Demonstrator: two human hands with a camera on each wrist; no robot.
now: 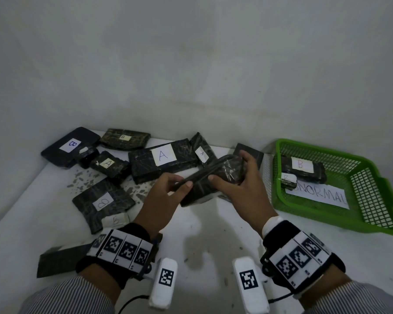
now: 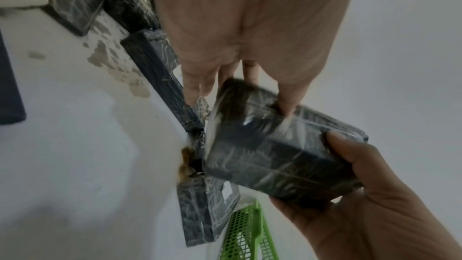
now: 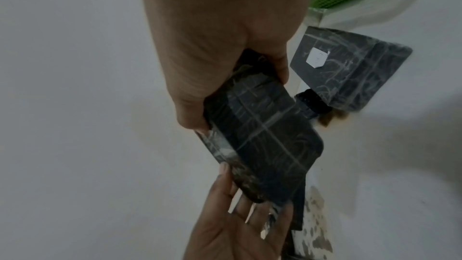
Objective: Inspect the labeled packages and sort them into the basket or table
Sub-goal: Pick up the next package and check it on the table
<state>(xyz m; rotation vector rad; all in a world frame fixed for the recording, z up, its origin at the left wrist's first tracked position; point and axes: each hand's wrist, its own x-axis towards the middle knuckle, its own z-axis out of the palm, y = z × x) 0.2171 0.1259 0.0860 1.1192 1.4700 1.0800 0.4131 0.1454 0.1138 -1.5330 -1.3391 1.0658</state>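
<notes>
Over chipped white table [image 1: 202, 234], both hands' fingers [image 1: 186, 185] clamp a flat, film-wrapped black package [image 1: 213, 180] (glossy, creased).

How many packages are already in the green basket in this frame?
2. A larger package labelled B lies at the far left of the green basket; a smaller package sits against its near side, overlapping the paper sign. No others show.

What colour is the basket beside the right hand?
Bright green mesh basket, clearest in the head view.
</notes>
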